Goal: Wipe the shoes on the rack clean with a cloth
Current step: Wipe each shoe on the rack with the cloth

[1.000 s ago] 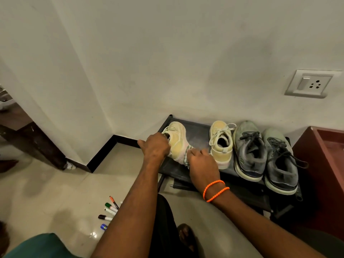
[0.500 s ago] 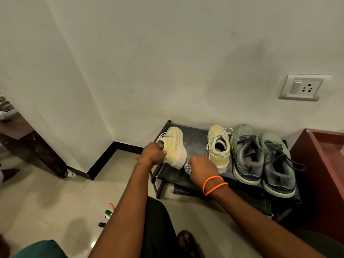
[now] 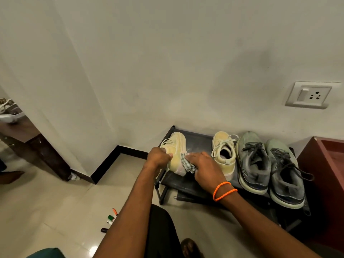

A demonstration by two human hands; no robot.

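A low black shoe rack stands against the wall. My left hand grips a pale yellow sneaker by its collar at the rack's left end, tilted onto its side with the sole facing right. My right hand, with orange bands on the wrist, presses a checked cloth against the heel and sole edge of that sneaker. The matching yellow sneaker sits upright mid-rack. Two grey sneakers with black laces stand to its right.
A dark red wooden cabinet stands right of the rack. Several marker pens lie on the tiled floor at lower left. A wall socket is above the rack. A dark wooden furniture leg stands at left.
The yellow sneaker stayed held in my left hand and tilted more onto its side. My right hand moved the cloth up against the sneaker's heel and sole edge.
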